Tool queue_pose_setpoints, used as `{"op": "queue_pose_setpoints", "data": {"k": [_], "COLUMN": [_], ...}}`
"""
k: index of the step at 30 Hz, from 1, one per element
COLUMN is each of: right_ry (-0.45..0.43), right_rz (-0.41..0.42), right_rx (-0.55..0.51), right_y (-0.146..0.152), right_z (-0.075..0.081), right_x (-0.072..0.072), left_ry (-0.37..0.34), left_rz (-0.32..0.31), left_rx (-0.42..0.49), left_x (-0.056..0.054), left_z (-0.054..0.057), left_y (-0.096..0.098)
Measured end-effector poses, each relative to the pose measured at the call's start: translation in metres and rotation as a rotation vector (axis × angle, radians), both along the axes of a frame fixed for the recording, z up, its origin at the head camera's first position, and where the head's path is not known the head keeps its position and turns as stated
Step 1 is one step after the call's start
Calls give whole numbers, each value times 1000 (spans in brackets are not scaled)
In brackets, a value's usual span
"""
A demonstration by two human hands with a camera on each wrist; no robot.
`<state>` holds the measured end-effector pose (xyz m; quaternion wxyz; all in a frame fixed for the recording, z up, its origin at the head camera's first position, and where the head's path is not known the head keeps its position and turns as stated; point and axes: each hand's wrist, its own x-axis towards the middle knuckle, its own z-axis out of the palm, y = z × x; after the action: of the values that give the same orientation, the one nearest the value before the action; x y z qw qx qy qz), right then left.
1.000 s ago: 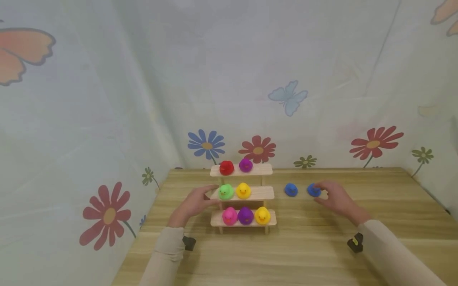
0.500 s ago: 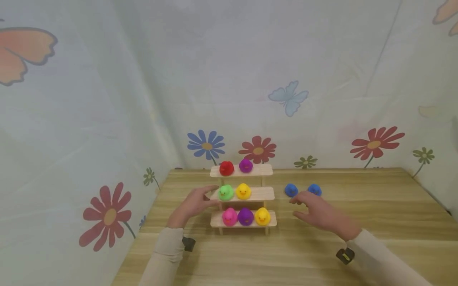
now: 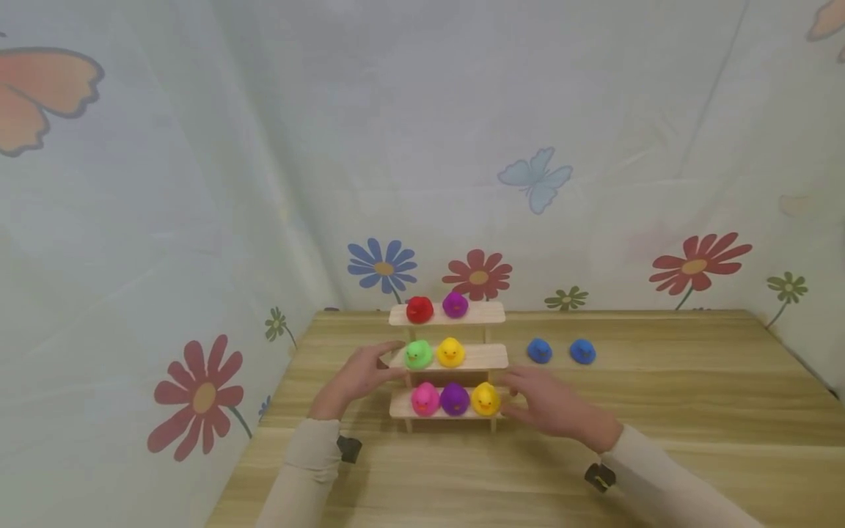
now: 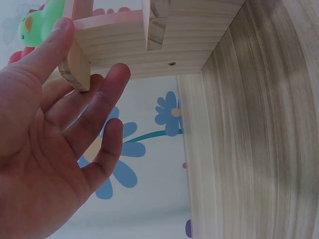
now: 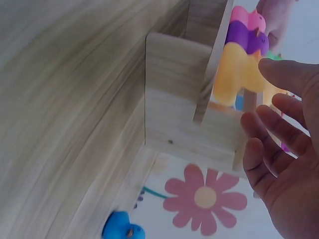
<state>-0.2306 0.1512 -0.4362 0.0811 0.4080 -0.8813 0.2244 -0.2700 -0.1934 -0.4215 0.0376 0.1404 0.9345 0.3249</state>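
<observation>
A three-tier wooden display stand [image 3: 485, 357] bears rubber ducks. Its top tier has a red duck [image 3: 419, 310] and a purple duck [image 3: 455, 305]. On the middle tier sit a green duck [image 3: 419, 355] and a yellow duck [image 3: 451, 353], both left of the bare right part. Along the bottom are a pink duck [image 3: 425, 400], a darker purple duck [image 3: 455, 400] and another yellow duck [image 3: 485, 400]. My left hand [image 3: 359, 372] grips the middle tier's left end between thumb and fingers. Beside the bottom yellow duck, my right hand [image 3: 551, 402] holds nothing, its fingers loosely bent.
Two blue ducks [image 3: 539, 351] [image 3: 583, 352] rest apart on the wood-grain table [image 3: 693, 381], right of the stand. Behind the table hangs a pale curtain [image 3: 422, 147] printed with flowers and butterflies.
My right hand has left the farther blue duck, which stays on the table, and moved left to the stand's right end. The left hand has kept its place on the stand.
</observation>
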Motion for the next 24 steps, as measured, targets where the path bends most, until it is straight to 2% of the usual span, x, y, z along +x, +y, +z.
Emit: {"op": "queue_pose_setpoints", "data": {"k": [5, 11, 18, 24], "right_ry": [-13, 14, -26, -4], "right_rz": [14, 26, 13, 21], "right_rx": [20, 45, 50, 43], "right_y": [-12, -19, -22, -20], "right_z": [1, -3, -5, -7], "right_x": [1, -1, -3, -5], "left_ry": [-9, -17, -16, -17], "left_rz": [16, 10, 14, 20], "left_rx": [-2, -1, 1, 0], "left_x": [-1, -1, -1, -1], "left_z": [1, -2, -1, -1], "left_y": [1, 1, 2, 1]}}
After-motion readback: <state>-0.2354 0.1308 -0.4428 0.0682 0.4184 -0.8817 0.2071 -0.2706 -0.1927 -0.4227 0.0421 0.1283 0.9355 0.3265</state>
